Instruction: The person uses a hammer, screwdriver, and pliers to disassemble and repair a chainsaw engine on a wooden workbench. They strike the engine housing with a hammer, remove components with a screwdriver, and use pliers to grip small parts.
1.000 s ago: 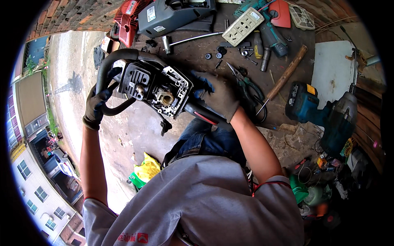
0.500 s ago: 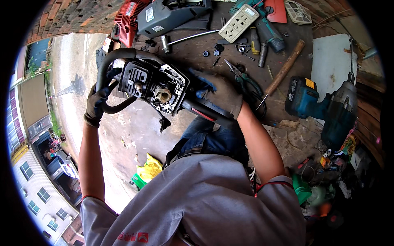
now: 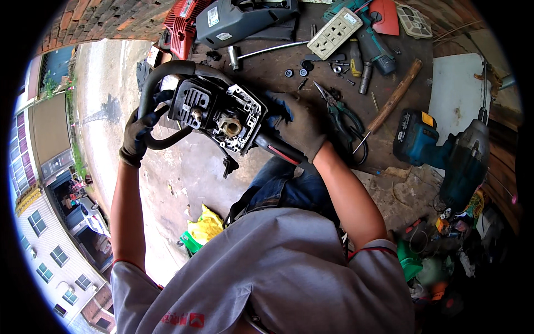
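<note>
A partly stripped chainsaw body [image 3: 250, 108] is held up in front of me at the bench's near edge. Its finned engine block, spark plug and round intake opening are exposed. My left hand [image 3: 140, 129], in a dark work glove, is closed around the looped black front handle [image 3: 149, 89]. On the other side my right hand [image 3: 297, 125], also gloved, grips the body beside the rear handle [image 3: 283, 150]; some of its fingertips are hidden behind the housing. A small black part [image 3: 230, 165] hangs below the body.
Nearest my right hand lie pliers [image 3: 335, 108] and a wooden-handled tool [image 3: 395, 97]. A blue impact wrench [image 3: 445, 147] rests at the right. Farther back are a power strip [image 3: 334, 33], a teal drill [image 3: 375, 50], a T-shaped socket wrench [image 3: 267, 51], a grey housing [image 3: 239, 25] and a red cover [image 3: 181, 25].
The whole view has shifted slightly, so bench things sit a little more to the right and lower. Both hands keep their hold on the chainsaw body.
</note>
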Demonstrator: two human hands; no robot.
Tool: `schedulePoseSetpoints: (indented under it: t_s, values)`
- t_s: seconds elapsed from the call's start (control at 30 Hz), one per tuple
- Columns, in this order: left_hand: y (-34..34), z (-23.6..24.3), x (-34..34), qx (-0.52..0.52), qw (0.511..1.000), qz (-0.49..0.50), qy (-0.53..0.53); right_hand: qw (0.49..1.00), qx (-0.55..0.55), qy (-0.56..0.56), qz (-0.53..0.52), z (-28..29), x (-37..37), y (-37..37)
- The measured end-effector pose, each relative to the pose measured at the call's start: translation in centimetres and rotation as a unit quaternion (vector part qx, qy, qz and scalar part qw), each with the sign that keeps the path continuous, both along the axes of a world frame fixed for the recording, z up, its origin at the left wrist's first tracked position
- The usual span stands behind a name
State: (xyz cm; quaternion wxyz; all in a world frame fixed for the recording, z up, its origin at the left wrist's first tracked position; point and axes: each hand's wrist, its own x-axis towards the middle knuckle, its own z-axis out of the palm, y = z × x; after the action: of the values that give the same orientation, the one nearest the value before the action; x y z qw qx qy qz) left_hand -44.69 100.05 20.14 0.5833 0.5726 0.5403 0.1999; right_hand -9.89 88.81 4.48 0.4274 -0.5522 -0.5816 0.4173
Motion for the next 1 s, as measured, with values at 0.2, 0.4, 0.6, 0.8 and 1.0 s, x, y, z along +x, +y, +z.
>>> schedulePoseSetpoints:
  t_s: [0.2,0.4,0.6,0.8,1.0]
  values:
    - [0.0,0.0,-0.5,0.006,1.000,0.002,0.017,0.993,-0.027,0.014,0.110,-1.9,1.8,0.3]
    - [0.5,-0.4,-0.6,0.008,1.000,-0.019,0.010,0.990,0.001,0.099,0.101,-3.3,1.4,-0.1]
    - [0.3,-0.5,-0.5,0.015,0.999,-0.028,0.009,0.996,-0.020,0.048,0.078,-1.7,1.3,0.4]
    - [-0.1,-0.1,-0.2,0.017,1.000,-0.016,0.020,1.000,-0.009,0.014,-0.002,-1.1,-0.4,-0.1]
    - [1.2,-0.2,-0.4,0.014,0.999,-0.018,0.035,0.994,-0.033,0.043,0.096,-2.3,1.4,1.0]
